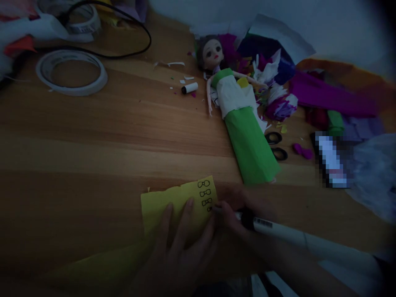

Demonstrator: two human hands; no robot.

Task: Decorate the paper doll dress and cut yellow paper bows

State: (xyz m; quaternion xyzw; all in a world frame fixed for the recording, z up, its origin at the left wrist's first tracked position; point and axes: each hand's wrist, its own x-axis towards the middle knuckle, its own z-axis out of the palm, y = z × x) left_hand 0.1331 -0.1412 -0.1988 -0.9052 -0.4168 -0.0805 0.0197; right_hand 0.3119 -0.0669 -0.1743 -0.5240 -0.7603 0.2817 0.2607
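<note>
A yellow paper sheet (161,208) lies on the wooden table (102,136) near its front edge. Small black bow shapes (205,194) are drawn along its right side. My left hand (182,243) lies flat on the sheet with fingers spread. My right hand (238,212) grips a white marker (278,229) with its black tip touching the paper below the drawn shapes. Farther back lies a doll (230,95) on its back, wrapped in a green and white paper dress.
The marker's cap (189,88) lies left of the doll. Scissors (276,145) sit beside the green skirt. Purple, white and orange paper scraps (309,86) pile up at the right. Tape rolls (71,72) and a black cable (123,29) occupy the back left.
</note>
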